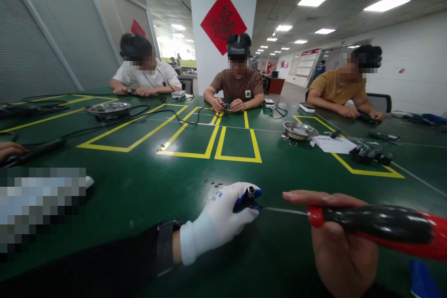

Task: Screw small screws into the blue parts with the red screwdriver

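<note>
My left hand point(223, 216), in a white glove with blue fingertips, is closed round a small black part point(247, 201) with a round metal piece on top. In my bare right hand point(344, 251) lies a screwdriver point(377, 223) with a red and black handle, held between the fingers and thumb. Its thin shaft points left and its end meets the black part or the glove's fingertips; the exact contact is hidden. Just beyond my left hand, several tiny dark pieces point(218, 185) are scattered on the green table point(146, 191).
Several black parts with metal ends point(372, 154) stand at the right, near a white sheet point(333, 144) and a metal bowl point(300, 131). Another bowl point(109, 110) and black cables are at the left. Three people sit opposite. Something blue point(424, 281) lies at lower right.
</note>
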Demonstrator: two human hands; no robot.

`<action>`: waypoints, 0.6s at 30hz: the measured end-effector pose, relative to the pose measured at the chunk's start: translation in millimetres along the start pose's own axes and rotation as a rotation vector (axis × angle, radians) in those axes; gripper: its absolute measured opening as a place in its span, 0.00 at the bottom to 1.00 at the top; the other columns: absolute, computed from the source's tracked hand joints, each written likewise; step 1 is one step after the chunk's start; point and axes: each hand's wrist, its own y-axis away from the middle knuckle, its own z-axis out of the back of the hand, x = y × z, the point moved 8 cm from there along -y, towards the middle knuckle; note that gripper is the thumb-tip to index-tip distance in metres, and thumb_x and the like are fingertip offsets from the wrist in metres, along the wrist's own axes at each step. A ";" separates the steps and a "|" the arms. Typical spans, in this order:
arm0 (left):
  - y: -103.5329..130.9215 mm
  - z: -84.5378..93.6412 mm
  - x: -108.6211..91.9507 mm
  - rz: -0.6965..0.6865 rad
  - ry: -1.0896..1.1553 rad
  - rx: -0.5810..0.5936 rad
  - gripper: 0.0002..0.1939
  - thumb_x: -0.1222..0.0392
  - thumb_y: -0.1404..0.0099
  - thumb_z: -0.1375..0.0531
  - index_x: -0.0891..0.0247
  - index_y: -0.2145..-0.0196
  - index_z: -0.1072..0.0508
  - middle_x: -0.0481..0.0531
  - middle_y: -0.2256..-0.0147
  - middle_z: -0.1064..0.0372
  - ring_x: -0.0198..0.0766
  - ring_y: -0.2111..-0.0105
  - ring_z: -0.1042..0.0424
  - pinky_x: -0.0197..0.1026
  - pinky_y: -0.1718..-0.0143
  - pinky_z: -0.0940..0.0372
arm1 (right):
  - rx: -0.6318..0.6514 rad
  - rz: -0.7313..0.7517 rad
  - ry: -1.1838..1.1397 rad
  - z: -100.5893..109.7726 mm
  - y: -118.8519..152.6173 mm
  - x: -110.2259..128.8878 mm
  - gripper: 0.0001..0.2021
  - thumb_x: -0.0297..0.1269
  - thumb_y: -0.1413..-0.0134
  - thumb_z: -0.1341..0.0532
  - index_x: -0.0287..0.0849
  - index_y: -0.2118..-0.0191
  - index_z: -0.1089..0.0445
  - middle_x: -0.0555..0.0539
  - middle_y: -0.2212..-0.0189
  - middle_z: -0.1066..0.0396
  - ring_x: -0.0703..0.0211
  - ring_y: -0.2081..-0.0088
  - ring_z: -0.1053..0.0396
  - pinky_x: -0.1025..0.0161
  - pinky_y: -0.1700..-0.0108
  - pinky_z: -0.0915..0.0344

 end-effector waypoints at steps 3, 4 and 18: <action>0.5 -0.3 0.5 0.018 -0.003 0.011 0.17 0.56 0.39 0.42 0.60 0.52 0.30 0.52 0.58 0.28 0.42 0.61 0.29 0.44 0.57 0.34 | -0.082 0.151 -0.007 6.3 -0.7 12.8 0.10 0.43 0.42 0.42 0.44 0.58 0.36 0.48 0.70 0.25 0.54 0.67 0.29 0.55 0.63 0.35; 0.3 0.0 0.0 0.016 -0.005 0.011 0.17 0.56 0.39 0.42 0.60 0.51 0.30 0.53 0.58 0.28 0.42 0.60 0.29 0.44 0.56 0.34 | -0.089 0.157 0.002 6.7 -0.3 13.6 0.11 0.44 0.42 0.41 0.43 0.59 0.36 0.48 0.72 0.25 0.56 0.69 0.30 0.58 0.68 0.36; 0.1 -1.4 0.9 0.009 0.014 0.031 0.17 0.57 0.39 0.41 0.60 0.52 0.30 0.52 0.59 0.28 0.40 0.61 0.29 0.42 0.58 0.34 | 0.148 -0.031 -0.011 -8.7 10.3 -9.9 0.07 0.33 0.38 0.46 0.44 0.55 0.40 0.45 0.62 0.30 0.62 0.69 0.31 0.60 0.67 0.32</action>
